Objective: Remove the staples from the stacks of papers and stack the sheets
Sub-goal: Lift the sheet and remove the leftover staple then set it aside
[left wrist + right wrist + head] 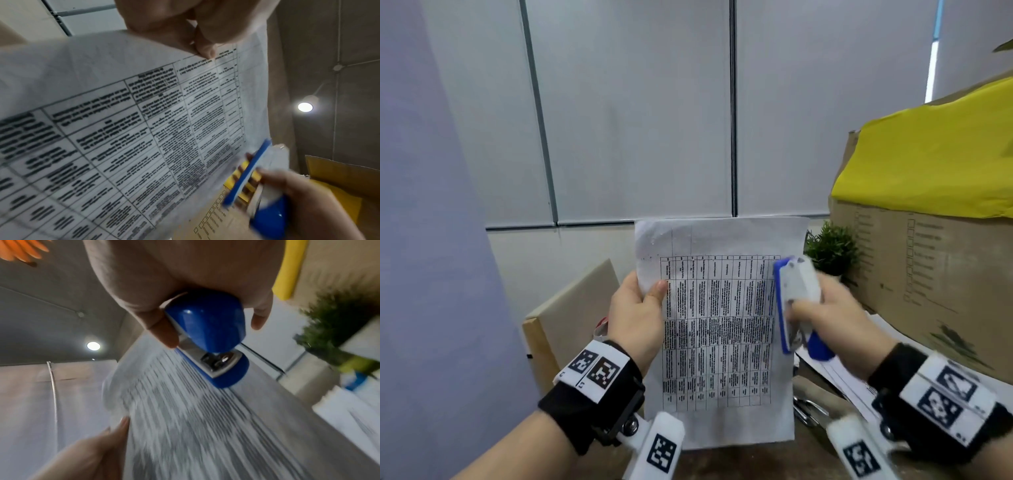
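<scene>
A stack of printed papers (pixel 722 325) with a table of text stands upright in front of me. My left hand (pixel 637 311) pinches its left edge near the top, thumb on the front. The same papers (pixel 133 129) fill the left wrist view, with the thumb (pixel 205 50) on them. My right hand (pixel 828 315) grips a blue and white stapler (pixel 796 301) at the papers' right edge. The right wrist view shows the stapler (pixel 207 335) close up, its metal end beside the blurred papers (pixel 185 418).
A large cardboard box (pixel 935 274) with a yellow sheet (pixel 935 161) on it stands at the right. A small green plant (pixel 832 250) sits behind the papers. More sheets (pixel 849 380) and metal scissors (pixel 808 407) lie on the desk. A beige board (pixel 571 308) leans at the left.
</scene>
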A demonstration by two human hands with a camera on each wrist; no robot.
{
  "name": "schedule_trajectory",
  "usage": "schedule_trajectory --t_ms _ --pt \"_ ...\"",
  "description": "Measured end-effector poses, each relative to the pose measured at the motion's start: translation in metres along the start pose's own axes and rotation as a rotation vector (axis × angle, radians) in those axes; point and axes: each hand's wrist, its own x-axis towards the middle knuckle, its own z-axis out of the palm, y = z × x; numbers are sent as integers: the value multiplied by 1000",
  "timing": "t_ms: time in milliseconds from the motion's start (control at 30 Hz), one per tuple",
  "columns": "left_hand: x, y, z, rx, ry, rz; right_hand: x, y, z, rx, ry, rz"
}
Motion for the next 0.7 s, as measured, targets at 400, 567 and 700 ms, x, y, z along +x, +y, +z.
schedule_trajectory --t_ms 400,567,700 --pt "-18 6 17 -20 -102 3 43 -91 37 -92 353 -681" --pt "-28 8 12 -8 -121 63 48 -84 51 -211 408 -711" --pt "-30 10 8 13 -131 75 50 -86 54 -221 452 -680"
